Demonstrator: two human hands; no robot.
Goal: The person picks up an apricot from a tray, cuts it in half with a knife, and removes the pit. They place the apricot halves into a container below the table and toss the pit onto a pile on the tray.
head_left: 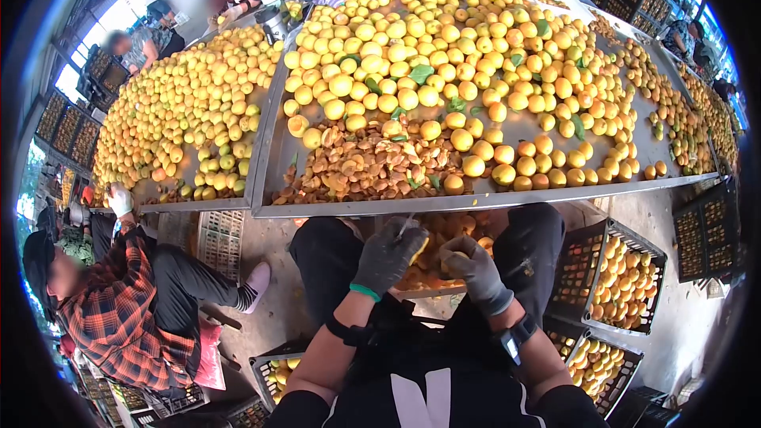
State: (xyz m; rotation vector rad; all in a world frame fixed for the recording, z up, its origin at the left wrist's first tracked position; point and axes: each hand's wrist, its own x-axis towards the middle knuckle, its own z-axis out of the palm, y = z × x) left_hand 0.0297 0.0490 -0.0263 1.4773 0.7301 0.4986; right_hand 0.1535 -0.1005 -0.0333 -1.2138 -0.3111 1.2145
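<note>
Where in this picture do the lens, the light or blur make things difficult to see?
Head view: strong fisheye, black corners; head view: daylight at upper left washes out to white; head view: a blurred patch covers the face of the lower-left person; head view: left hand and right hand readable, fine detail soft.

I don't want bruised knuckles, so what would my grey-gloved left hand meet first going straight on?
Probably the table's long grey metal rim, though depth is unclear: your left hand might pass beneath.
</note>
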